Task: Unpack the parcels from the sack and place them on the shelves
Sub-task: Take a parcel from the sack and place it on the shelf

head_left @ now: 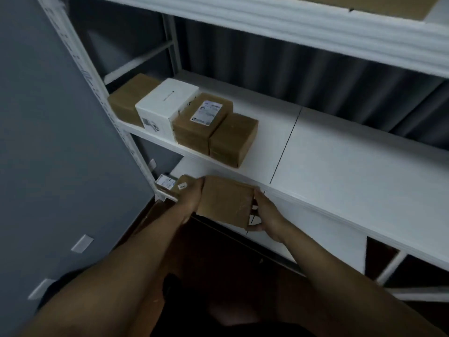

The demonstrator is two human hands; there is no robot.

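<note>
Brown parcels, 1 white box (grey print), white shelves, grey wall

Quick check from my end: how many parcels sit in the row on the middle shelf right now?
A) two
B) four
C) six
B: on the middle shelf stand a brown box at the far left, a white box, a labelled brown box and another brown box, while both hands hold a fifth parcel lower down.

Matt brown cardboard parcel; smooth white painted-metal shelves.
</note>
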